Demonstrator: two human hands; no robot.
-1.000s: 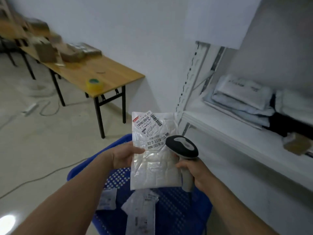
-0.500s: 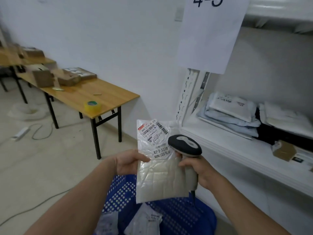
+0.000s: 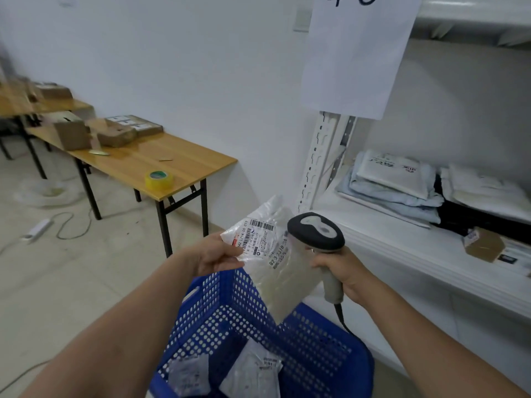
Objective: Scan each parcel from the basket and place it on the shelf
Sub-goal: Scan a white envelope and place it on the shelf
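My left hand [image 3: 215, 254] pinches the top left corner of a clear plastic parcel [image 3: 280, 275] with a white barcode label, held tilted above the blue perforated basket [image 3: 321, 351]. My right hand [image 3: 342, 271] grips the handle of a grey and black barcode scanner [image 3: 316, 234], whose head sits right beside the parcel's label. Two more pale parcels [image 3: 253, 372] lie in the bottom of the basket. The white shelf [image 3: 402, 245] stands to the right and holds a stack of soft packages [image 3: 393, 182].
A small cardboard box [image 3: 484, 244] sits on the shelf at the right. A paper sign [image 3: 356, 53] hangs from the shelf's upper level. A wooden table [image 3: 161, 165] at the left carries boxes and a yellow tape roll [image 3: 159, 179]. Cables and a power strip [image 3: 37, 229] lie on the floor.
The parcel has tilted clockwise, and my left hand's grip has shifted from its side edge to its top corner. The view has lifted towards the shelf, and the scanner stays beside the label.
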